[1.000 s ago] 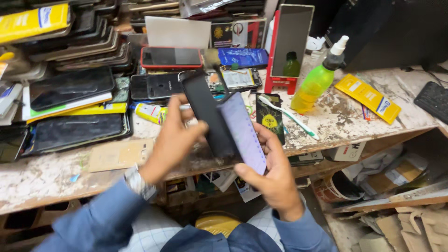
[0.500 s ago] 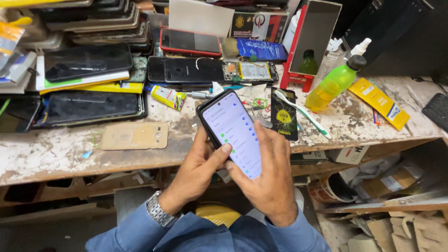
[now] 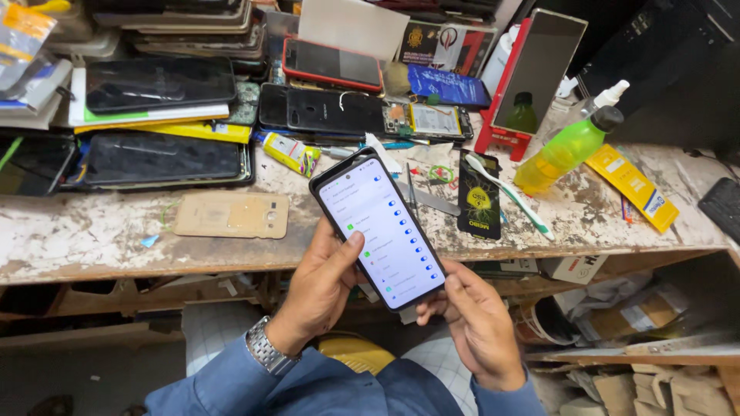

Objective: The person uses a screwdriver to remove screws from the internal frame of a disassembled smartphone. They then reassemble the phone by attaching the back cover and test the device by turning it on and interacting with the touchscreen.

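Note:
A black smartphone [image 3: 379, 228] with a lit white screen showing a list with blue toggles is held tilted in front of the workbench edge. My left hand [image 3: 322, 285] grips it from below and the left, thumb resting on the screen's left side. My right hand [image 3: 476, 323] supports the phone's lower right corner with its fingers. A metal watch [image 3: 264, 350] is on my left wrist.
The worn wooden workbench [image 3: 92, 231] holds several stacked phones and tablets [image 3: 162, 160], a tan phone back cover [image 3: 231, 214], a red-cased phone [image 3: 333, 65], an opened phone [image 3: 435, 121], a green spray bottle [image 3: 566, 150], a toothbrush [image 3: 509, 194], yellow packets [image 3: 630, 185]. Boxes sit on shelves below.
A second ago my hands held two devices apart; now one lit phone is held in both hands, lowered toward me, and the screen has changed to a toggle list.

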